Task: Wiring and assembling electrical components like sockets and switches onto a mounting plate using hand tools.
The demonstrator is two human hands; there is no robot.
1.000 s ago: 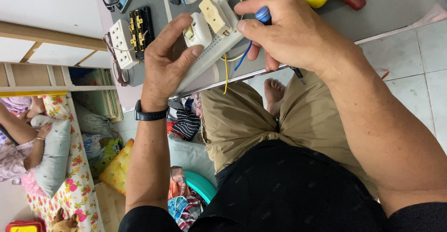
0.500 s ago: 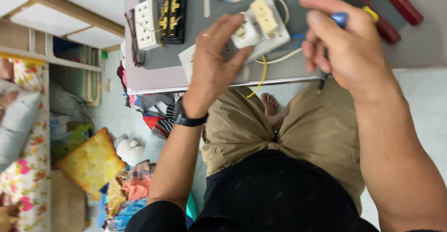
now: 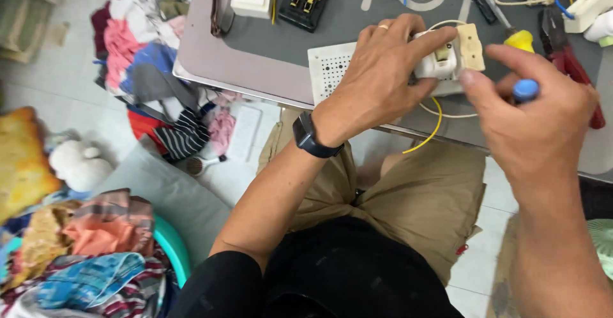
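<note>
My left hand had its fingers clenched around the white socket block at upper centre, on the bench. My right hand gripped a blue-handled screwdriver just beside it, red pliers beyond.

Bright, even daylight, soft faint shadows, slight motion blur, mild wide-angle stretch at the edges.
</note>
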